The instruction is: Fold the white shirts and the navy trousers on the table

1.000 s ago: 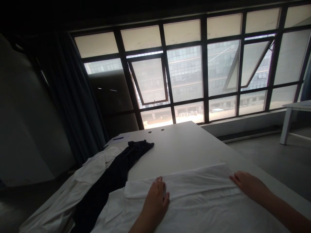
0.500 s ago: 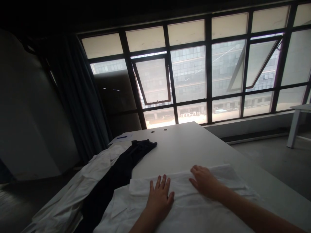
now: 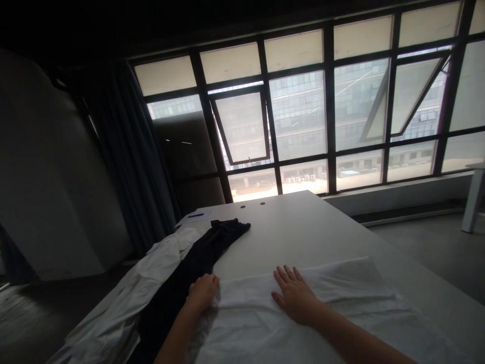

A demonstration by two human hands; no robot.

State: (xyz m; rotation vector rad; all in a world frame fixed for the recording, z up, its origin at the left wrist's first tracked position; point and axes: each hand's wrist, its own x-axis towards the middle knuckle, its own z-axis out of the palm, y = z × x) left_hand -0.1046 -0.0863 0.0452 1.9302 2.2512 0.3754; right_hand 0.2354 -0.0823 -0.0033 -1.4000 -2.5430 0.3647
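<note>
A white cloth [image 3: 341, 293] with shallow wrinkles lies spread over the near part of the white table [image 3: 288, 232]. At its far left corner, my left hand [image 3: 203, 293] has its fingers curled and closed on the edge. My right hand [image 3: 297, 298] rests flat on the cloth near its far edge, fingers spread, holding nothing. Just left of my left hand runs a dark garment [image 3: 197, 253], laid lengthwise along the table. The near end of the white cloth leaves the bottom of the view.
Beyond the dark garment, a heap of white garments [image 3: 151, 273] lines the table's left side. A blue pen [image 3: 196, 216] lies on a sheet of paper [image 3: 205, 217] at the far left corner. Windows [image 3: 299, 116] and a dark curtain [image 3: 132, 151] stand behind.
My left hand has moved left from lying flat on the cloth to closing on its corner. The right hand has slid slightly left and flattened. The cloth's left part looks smoother.
</note>
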